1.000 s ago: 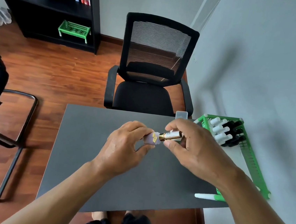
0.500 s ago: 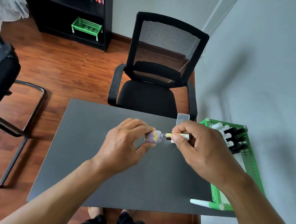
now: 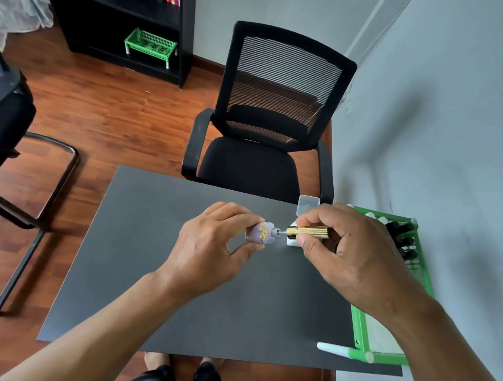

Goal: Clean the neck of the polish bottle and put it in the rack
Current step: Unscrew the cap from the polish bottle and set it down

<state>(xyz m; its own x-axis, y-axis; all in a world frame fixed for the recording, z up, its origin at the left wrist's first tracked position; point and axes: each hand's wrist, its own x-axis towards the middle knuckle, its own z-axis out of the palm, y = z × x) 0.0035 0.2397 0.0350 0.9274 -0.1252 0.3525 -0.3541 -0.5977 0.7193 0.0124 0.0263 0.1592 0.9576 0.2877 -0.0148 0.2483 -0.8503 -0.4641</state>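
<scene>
The left hand [image 3: 206,254] gripped the small lilac glass polish bottle [image 3: 259,232]; the right hand [image 3: 352,256] held its ribbed gold cap [image 3: 308,231] just clear of the neck.

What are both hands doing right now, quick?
Left hand: closed on the lilac polish bottle.
Right hand: closed on the gold cap, pulled off the neck.

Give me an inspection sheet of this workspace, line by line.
Surface: dark grey table, mostly bare.
Job's things: lilac polish bottle in left hand; gold cap in right hand, pulled just off the neck; green rack at the table's right edge, partly filled.
Clutter: small clear box; white item under the cap, unidentifiable.
Grippers: both hands' fingers closed.
Cables: nothing seen.
Surroundings: black office chair, black shelf, wooden floor.
</scene>
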